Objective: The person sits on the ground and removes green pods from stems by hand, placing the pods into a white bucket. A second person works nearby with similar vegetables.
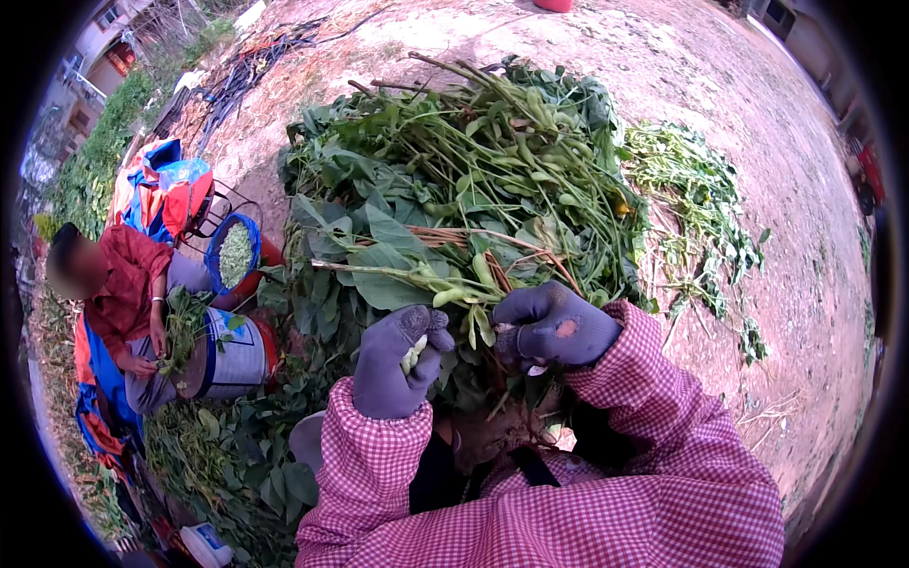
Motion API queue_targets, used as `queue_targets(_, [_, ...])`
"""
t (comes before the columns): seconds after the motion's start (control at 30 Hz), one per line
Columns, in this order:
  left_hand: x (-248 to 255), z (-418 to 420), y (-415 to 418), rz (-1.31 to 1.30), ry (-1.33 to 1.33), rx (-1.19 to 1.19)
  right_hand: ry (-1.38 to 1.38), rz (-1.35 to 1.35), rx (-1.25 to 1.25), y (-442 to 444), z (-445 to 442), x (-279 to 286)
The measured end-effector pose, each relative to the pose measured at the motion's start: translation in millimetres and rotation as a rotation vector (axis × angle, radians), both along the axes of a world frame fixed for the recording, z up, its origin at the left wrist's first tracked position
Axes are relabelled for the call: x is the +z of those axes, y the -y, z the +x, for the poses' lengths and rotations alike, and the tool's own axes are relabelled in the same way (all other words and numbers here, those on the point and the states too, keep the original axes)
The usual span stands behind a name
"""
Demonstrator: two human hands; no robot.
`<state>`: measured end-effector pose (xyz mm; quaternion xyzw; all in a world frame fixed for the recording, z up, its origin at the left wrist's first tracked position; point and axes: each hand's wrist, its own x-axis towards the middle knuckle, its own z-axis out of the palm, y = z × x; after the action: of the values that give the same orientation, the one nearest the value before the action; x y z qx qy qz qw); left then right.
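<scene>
My left hand (pixel 394 369), in a grey glove, is curled around several green soybean pods (pixel 414 353). Just to its right is my right hand (pixel 568 330), gloved in grey with a worn patch on the back. Its fingers are closed at the leafy end of a soybean stalk (pixel 369 270), whose bare end points left. Plump green pods (pixel 454 295) hang from this stalk between both hands. Beyond them rises a large heap of soybean plants (pixel 461 163), with leaves, stems and pods tangled together. The right fingertips are partly hidden.
At left a seated person (pixel 135 298) holds leafy stems over a white bucket (pixel 238 351). A blue-lined red bucket (pixel 266 259) holds shelled green beans or pods (pixel 236 254). Stripped stalks (pixel 689 192) lie on the dirt ground (pixel 795 213) at right. More leaves (pixel 234 454) lie lower left.
</scene>
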<state>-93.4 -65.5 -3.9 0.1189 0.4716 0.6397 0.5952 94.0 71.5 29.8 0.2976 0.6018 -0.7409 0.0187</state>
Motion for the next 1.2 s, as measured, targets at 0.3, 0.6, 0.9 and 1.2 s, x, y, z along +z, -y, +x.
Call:
queue_targets(0.3, [14, 14, -3, -0.065, 0.037, -0.009, -0.116, 0.42, 0.017, 15, 0, -10])
queue_targets(0.6, [16, 32, -9, -0.112, -0.166, -0.048, -0.345, -0.015, -0.245, 22, 8, 21])
queue_targets(0.9, [21, 35, -10, -0.146, -0.289, -0.094, -0.151, 0.13, -0.123, 13, 1, -3])
queue_targets(1.2, [10, 21, -11, 0.198, -0.94, -0.27, -0.023, 0.056, 0.015, 12, -4, 6])
